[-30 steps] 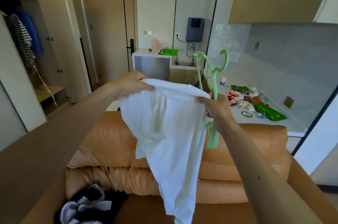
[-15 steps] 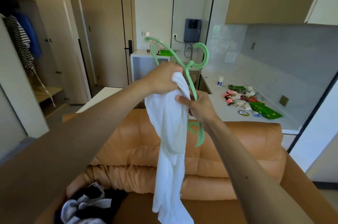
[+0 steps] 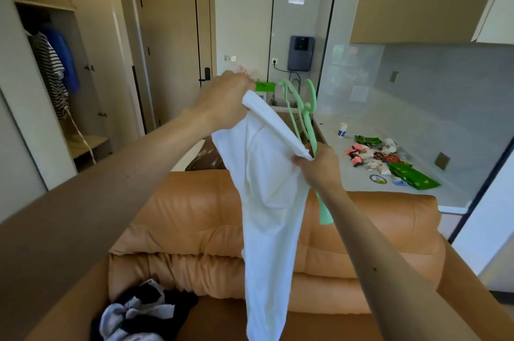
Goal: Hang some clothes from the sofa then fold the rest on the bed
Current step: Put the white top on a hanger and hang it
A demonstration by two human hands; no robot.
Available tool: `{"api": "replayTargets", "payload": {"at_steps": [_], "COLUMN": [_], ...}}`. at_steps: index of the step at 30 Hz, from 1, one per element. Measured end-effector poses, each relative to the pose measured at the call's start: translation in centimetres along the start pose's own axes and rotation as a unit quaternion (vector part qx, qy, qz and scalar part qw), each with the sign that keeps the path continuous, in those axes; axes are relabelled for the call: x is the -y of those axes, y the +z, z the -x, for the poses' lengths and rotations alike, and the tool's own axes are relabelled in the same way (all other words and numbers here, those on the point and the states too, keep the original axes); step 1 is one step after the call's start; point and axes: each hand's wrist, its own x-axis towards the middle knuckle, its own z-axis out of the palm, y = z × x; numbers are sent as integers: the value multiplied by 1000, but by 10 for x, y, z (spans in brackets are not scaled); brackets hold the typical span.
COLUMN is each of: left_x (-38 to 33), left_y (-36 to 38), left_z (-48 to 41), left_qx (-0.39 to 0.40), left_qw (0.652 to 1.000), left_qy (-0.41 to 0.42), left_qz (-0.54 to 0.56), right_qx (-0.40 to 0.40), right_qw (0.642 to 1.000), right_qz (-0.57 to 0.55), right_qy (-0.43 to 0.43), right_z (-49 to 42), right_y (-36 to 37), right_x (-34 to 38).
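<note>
**Shirt opening stretched again, hanger not yet in**

The white shirt (image 3: 267, 201) hangs in the air between both hands, above the sofa seat. Its top edge is pulled taut in a slanting line from the left fingers down to the right fingers. The rest of the cloth falls straight below both grips.

The left hand (image 3: 222, 101) is the higher one, with its fingers curled tight on the upper corner of that edge. The right hand (image 3: 319, 165) is lower, pinching the other end of the edge. The same fist holds the green hanger (image 3: 304, 118). The hanger's hook and arms rise above the right knuckles, and one end pokes out under the wrist, behind the cloth.

Half a second ago the hands were close together, the shirt was bunched into a rope, and the hanger was raised between them. Now the hands have drawn apart and the edge is open again. This looks like a second try at finding an opening to feed the hanger into. The hanger is outside the shirt, so the hanging step is not done.

Below the hands is the tan sofa (image 3: 194, 215). A pile of dark and grey clothes (image 3: 139, 315) waits on its seat. Well to the left of the left hand is an open wardrobe (image 3: 41, 7), where a striped top (image 3: 51, 76) already hangs.
</note>
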Motion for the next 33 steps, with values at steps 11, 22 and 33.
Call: {"api": "replayTargets", "payload": {"at_steps": [11,22,33], "left_x": [77,138,60], "left_y": [-15,4,2], "left_z": [25,36,-1], "left_qx": [-27,23,74], "left_qw": [991,984,913], "left_qy": [-111,-179,-198], "left_qz": [-65,-8,348], "right_qx": [92,149,46], "right_qw": [987,972,977], "right_qz": [-47,-178,-206], "right_qy": [122,27,12], "right_z": [-1,-23,-20], "right_y": [-9,-27,-10], "right_x": [-28,42,30]}}
